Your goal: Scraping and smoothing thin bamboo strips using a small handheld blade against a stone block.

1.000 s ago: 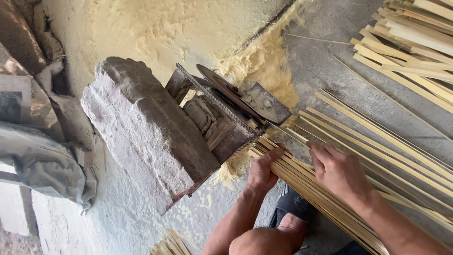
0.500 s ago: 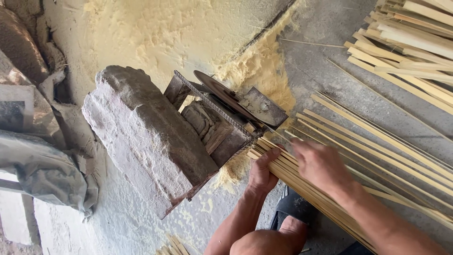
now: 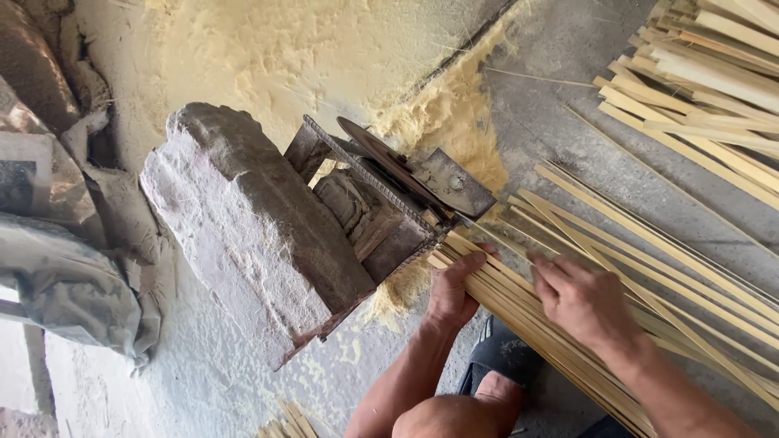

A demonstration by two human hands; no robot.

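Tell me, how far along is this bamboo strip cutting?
Done: thick sawdust heaped behind the saw blade suggests much cutting already. In hand: the left hand grips the ends of a strip bundle near the blade, and the right hand rests on it. Left: loose strips and another pile lie beyond.

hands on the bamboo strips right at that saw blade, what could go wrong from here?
1. The left hand grips the strip bundle close to the bare circular blade; a slip could likely bring fingers to it.
2. The right hand presses loose strips that cross one another; one could catch and kick.
3. Sawdust lies heaped around the blade and could hide the cut line.
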